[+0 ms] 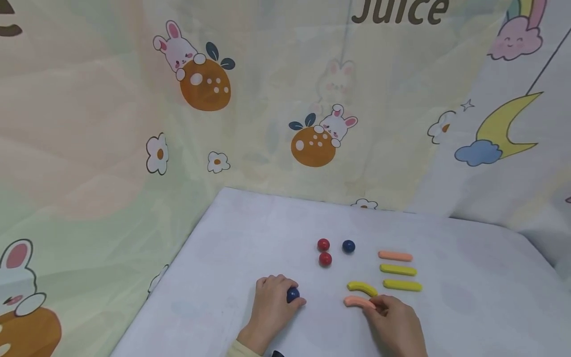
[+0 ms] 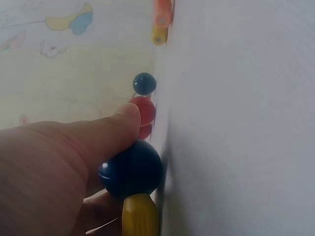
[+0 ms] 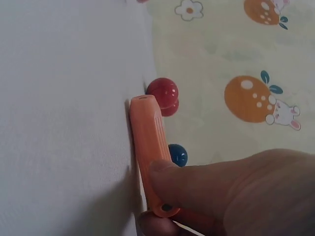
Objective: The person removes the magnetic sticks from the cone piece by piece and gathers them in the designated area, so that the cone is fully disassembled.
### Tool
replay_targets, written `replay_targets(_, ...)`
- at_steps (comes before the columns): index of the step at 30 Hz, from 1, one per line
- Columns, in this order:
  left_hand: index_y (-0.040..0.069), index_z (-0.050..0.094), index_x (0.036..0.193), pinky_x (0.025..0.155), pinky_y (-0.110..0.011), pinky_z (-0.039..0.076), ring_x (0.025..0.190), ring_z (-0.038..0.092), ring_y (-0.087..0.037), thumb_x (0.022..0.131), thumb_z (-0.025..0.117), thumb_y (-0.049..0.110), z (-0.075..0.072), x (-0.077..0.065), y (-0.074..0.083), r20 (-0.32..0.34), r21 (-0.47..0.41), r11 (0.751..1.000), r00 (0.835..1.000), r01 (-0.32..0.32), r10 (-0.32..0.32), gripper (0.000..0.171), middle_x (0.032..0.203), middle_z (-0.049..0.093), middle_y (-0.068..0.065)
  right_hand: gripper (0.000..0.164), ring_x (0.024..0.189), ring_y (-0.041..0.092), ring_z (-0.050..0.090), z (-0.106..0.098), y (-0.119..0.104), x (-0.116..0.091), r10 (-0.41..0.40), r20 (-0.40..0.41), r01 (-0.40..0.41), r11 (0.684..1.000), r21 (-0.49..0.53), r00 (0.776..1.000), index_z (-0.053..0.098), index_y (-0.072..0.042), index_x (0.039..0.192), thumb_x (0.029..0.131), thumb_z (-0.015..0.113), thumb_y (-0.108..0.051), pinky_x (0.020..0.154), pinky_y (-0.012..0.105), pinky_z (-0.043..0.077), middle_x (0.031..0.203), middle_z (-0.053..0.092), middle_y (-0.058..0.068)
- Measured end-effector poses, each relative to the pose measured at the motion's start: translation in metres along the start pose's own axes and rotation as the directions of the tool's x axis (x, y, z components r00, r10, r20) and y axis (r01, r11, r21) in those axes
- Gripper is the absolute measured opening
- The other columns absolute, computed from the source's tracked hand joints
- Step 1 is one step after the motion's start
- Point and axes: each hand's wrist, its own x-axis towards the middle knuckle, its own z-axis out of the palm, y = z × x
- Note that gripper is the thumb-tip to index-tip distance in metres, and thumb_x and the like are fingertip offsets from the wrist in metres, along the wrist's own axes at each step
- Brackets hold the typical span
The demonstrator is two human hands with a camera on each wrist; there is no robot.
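My left hand (image 1: pixel 273 300) grips a glossy dark blue ball (image 1: pixel 292 295) between thumb and fingers, low over the white table. In the left wrist view a yellow rod (image 2: pixel 140 216) meets the near side of that ball; the hand hides it from the head view. My right hand (image 1: pixel 396 322) pinches one end of a curved orange rod (image 1: pixel 357 301) between thumb and fingers. The rod's other end points left, and a hole shows in its end in the right wrist view. Just beyond it lies a curved yellow rod (image 1: pixel 362 287), close to the right fingertips.
Two red balls (image 1: pixel 325 259) sit close together on the white table (image 1: pixel 267 223), with another blue ball (image 1: pixel 349 246) to their right. Farther right, a straight orange rod (image 1: pixel 395 256) and two straight yellow rods (image 1: pixel 402 285) lie in a row. A printed cloth (image 1: pixel 267 99) hangs behind.
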Motion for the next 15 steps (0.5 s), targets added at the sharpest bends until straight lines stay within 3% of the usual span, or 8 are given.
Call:
replay_targets(5, 0.019, 0.073, 0.092, 0.090, -0.047, 0.037, 0.085, 0.056, -0.015, 0.072, 0.085, 0.042, 0.0014, 0.0007, -0.0012, 0.004, -0.001, 1.000, 1.000, 0.013, -0.013, 0.033, 0.085, 0.064, 0.007, 0.030, 0.066, 0.015, 0.053, -0.0014, 0.0038, 0.0042, -0.009, -0.007, 0.009, 0.999, -0.044, 1.000, 0.072, -0.002, 0.100, 0.083, 0.079, -0.025, 0.061, 0.034, 0.047, 0.073, 0.063, -0.002)
replay_targets(15, 0.019, 0.074, 0.096, 0.091, -0.048, 0.037, 0.086, 0.055, -0.015, 0.073, 0.083, 0.045, 0.0016, 0.0008, -0.0014, 0.044, -0.030, 1.000, 0.999, 0.002, 0.000, 0.036, 0.087, 0.064, 0.008, 0.029, 0.064, 0.013, 0.054, -0.0038, 0.0090, 0.0063, -0.046, -0.014, 0.045, 0.997, -0.067, 0.999, 0.072, -0.002, 0.099, 0.081, 0.080, -0.023, 0.058, 0.033, 0.044, 0.071, 0.060, -0.003)
